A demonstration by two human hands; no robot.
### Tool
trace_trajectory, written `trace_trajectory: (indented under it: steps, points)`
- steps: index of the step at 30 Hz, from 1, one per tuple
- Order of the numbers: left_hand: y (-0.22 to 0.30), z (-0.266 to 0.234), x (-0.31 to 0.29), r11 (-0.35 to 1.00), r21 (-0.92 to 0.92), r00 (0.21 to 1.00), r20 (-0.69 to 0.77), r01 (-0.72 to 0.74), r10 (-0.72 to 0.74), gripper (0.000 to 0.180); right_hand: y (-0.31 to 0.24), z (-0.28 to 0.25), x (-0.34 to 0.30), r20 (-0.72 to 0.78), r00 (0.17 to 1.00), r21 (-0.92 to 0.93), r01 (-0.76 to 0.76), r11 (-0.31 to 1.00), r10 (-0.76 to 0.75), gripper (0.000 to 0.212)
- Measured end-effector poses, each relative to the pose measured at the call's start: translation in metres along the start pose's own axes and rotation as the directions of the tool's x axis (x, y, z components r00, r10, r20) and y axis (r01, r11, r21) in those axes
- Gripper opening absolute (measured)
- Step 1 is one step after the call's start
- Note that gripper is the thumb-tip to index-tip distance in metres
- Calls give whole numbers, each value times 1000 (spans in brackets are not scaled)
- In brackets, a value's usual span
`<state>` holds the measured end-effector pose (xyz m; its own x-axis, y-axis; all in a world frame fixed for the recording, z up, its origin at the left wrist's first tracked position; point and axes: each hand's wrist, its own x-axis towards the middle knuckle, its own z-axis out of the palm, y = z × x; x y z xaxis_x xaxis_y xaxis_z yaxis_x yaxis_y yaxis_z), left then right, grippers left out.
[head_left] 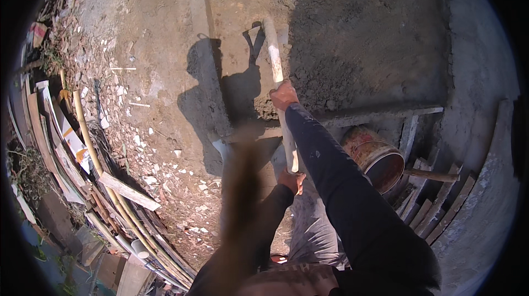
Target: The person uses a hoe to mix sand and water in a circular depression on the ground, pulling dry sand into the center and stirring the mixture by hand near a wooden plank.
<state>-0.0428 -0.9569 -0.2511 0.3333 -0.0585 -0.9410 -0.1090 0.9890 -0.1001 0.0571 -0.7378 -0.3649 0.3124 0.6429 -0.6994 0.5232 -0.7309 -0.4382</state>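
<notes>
Both my hands grip the long pale wooden handle (274, 59) of what looks like a hoe. My right hand (284, 95) is closed round the middle of the handle, arm stretched forward. My left hand (291, 180) is closed at the handle's near end, close to my legs. The far end of the handle reaches over damp grey-brown ground (325, 59). The tool's head is mostly hidden behind the handle; its shadow suggests a flat blade. Below my right hand, a raised edge (380, 114) borders loose, dug-up soil.
A rusty red bucket (366, 144) lies tipped on the right, a stick (432, 175) beside its mouth. Several boards (449, 210) are behind it. A long strip (205, 42) crosses the ground ahead. Bamboo poles (85, 125) and scrap wood are piled left. A blurred brown shape (242, 202) blocks the foreground.
</notes>
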Motion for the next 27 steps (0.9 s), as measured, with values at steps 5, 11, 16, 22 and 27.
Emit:
trace_trajectory:
  steps: [5, 11, 16, 22, 27]
  points:
    - [-85, 66, -81, 932, 362, 999, 27, 19, -31, 19, 198, -38, -47, 130, 888, 76, -452, 889, 441, 61]
    - [-87, 8, -202, 294, 956, 923, -100, -15, 373, 58, 100, -83, -227, 25, 957, 728, -215, 651, 288, 42]
    - [-23, 59, -307, 206, 974, 893, -11, -91, 449, 54, 41, -258, -322, 261, 965, 772, -186, 607, -35, 64]
    - [16, 101, -367, -260, 904, 726, 429, -340, 538, 43, -19, -317, -396, 131, 963, 890, -9, 457, -236, 69]
    - [17, 138, -407, -223, 958, 874, 258, -178, 411, 54, -38, -297, -389, 139, 987, 972, -121, -204, 76, 27]
